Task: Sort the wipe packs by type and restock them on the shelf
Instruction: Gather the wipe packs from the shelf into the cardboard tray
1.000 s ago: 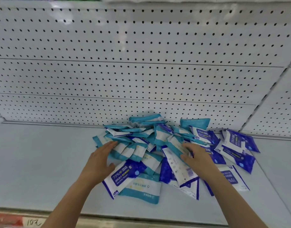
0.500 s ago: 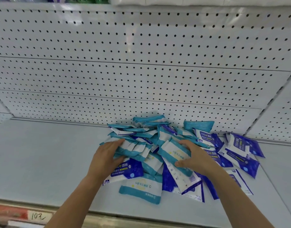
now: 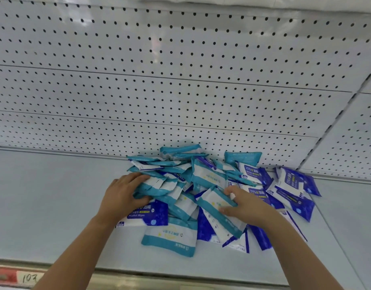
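Observation:
A mixed heap of wipe packs lies on the white shelf (image 3: 44, 206) against the pegboard. Teal-and-white packs (image 3: 207, 176) fill the left and middle of the heap; dark blue alcohol wipe packs (image 3: 293, 191) lie mostly on the right. My left hand (image 3: 122, 195) grips a fanned bunch of teal packs (image 3: 159, 185) at the heap's left side, thumb underneath. My right hand (image 3: 247, 208) holds one teal pack (image 3: 216, 204) at the heap's middle, thumb on its face. A blue alcohol pack (image 3: 151, 214) lies under my left hand, and a teal pack (image 3: 172, 237) lies nearest the front.
The white pegboard back wall (image 3: 180, 91) rises behind the heap, with a side panel (image 3: 358, 132) at the right. The shelf's front rail carries a red-and-white price label (image 3: 23, 277) at lower left. The shelf surface runs bare to the left of the heap.
My left hand has closed round the bunch of teal packs. My right hand has slid down and right onto one teal pack. The camera has tilted a little.

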Motion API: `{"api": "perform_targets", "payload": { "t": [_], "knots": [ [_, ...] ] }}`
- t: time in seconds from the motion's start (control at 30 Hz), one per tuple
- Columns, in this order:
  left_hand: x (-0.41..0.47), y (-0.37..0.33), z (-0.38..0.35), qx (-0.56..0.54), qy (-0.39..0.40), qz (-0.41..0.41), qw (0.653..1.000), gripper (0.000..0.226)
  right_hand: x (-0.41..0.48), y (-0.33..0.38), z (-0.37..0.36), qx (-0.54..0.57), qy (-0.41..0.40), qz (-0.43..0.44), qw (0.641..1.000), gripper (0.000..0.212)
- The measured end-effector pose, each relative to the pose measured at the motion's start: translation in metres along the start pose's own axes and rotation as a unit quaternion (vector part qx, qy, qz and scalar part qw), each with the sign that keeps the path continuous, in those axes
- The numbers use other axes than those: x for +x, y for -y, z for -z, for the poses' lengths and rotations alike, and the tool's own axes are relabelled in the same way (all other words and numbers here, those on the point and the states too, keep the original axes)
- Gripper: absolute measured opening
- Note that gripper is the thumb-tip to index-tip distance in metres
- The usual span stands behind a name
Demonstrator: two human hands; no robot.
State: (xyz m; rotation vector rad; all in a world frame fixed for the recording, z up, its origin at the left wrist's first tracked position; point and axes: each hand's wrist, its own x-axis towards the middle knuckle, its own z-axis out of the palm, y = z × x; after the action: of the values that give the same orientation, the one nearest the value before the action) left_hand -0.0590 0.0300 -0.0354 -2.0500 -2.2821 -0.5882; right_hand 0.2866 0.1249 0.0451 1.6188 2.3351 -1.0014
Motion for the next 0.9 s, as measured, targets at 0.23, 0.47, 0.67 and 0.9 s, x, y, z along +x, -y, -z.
{"api": "perform_targets", "payload": {
  "t": [0.23,0.47,0.67,0.9],
  "knots": [
    [0.013,-0.018,0.009,-0.067,-0.048,0.010,0.997,0.066,0.004,0.003,-0.005,-0.063,0.027,-0.047,0.997,0.074],
    [0.016,-0.024,0.002,-0.056,0.001,0.011,0.998,0.072,-0.002,0.004,-0.003,-0.015,0.034,0.023,0.999,0.055],
    [0.027,-0.032,0.017,-0.072,0.073,0.064,0.993,0.070,-0.014,-0.004,0.021,0.047,0.025,0.072,0.996,0.039],
    [0.033,-0.027,0.037,-0.135,0.093,0.098,0.981,0.059,-0.032,0.005,0.030,-0.092,0.107,0.104,0.985,0.033]
  ]
}}
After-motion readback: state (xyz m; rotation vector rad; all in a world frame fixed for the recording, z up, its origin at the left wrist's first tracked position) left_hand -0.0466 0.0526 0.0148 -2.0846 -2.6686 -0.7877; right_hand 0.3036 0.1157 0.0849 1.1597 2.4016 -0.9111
